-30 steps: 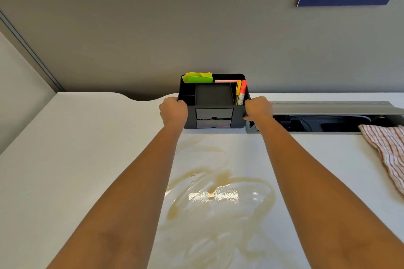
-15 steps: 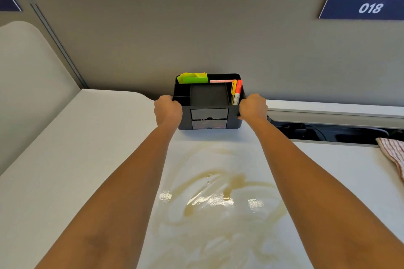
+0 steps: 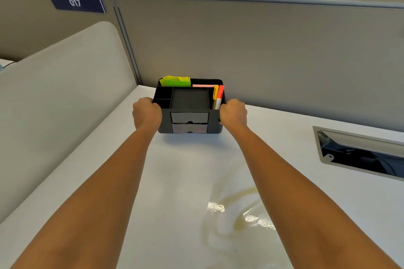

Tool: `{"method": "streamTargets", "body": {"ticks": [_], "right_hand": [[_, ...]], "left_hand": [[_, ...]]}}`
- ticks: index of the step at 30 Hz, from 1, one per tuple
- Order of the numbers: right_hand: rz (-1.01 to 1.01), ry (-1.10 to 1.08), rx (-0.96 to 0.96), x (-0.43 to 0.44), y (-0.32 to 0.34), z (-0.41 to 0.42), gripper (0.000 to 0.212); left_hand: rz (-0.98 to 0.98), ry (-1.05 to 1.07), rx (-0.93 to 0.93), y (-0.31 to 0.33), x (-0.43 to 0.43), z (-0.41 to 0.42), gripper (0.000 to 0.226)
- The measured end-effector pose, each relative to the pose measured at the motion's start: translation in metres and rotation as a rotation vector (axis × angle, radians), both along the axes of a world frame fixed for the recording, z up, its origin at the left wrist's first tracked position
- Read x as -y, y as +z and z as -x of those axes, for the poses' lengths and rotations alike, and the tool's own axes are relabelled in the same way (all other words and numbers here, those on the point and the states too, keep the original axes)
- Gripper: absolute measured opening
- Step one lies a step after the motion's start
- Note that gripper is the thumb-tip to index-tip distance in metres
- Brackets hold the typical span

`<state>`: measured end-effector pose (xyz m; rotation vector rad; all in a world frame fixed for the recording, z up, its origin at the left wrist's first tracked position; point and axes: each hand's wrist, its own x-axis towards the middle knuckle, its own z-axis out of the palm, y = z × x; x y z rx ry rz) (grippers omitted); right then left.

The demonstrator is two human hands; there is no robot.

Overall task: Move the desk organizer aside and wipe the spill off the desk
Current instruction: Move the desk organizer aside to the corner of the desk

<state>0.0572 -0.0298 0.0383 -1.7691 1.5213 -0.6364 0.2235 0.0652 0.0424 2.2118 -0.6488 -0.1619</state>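
A black desk organizer (image 3: pixel 189 102) with two small drawers, green and pink sticky notes and orange markers is held between both hands near the back of the white desk (image 3: pixel 179 170). My left hand (image 3: pixel 146 113) grips its left side and my right hand (image 3: pixel 233 113) grips its right side. It seems lifted slightly, with a soft shadow under it. A yellowish wet spill (image 3: pixel 238 218) glistens on the desk in front, between my forearms and partly hidden by the right one.
A grey partition wall (image 3: pixel 262 50) runs along the desk's back edge, and a pale side panel (image 3: pixel 61 94) stands at the left. An open cable tray (image 3: pixel 358 155) is sunk into the desk at the right. A blue sign reads 017 (image 3: pixel 75 2).
Both hands have carried the organizer leftward along the back of the desk, away from the cable tray. The view turned left with it, so the striped cloth at the right is out of frame.
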Motion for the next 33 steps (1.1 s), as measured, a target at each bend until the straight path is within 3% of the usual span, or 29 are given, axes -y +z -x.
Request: {"method": "streamTargets", "body": {"ticks": [12,22,25,28,33], "right_hand": [[0.048,0.067,-0.033,-0.030,-0.028,-0.071,0.030],[0.007,0.104,-0.018,-0.030,-0.029,-0.067,0.041],[0.054,0.097,0.045,-0.029,-0.025,-0.052,0.042],[0.136,0.054,0.072,-0.026,-0.020,-0.017,0.037],[0.274,-0.041,0.043,-0.015,-0.014,0.071,0.030]], "left_hand": [[0.004,0.116,-0.014,-0.021,-0.042,-0.056,0.034],[0.008,0.153,-0.024,-0.030,-0.042,-0.048,0.034],[0.097,0.146,0.075,-0.030,-0.038,-0.032,0.035],[0.143,0.027,0.283,-0.033,-0.031,-0.006,0.038],[0.153,-0.277,0.387,-0.041,-0.019,0.056,0.038]]}}
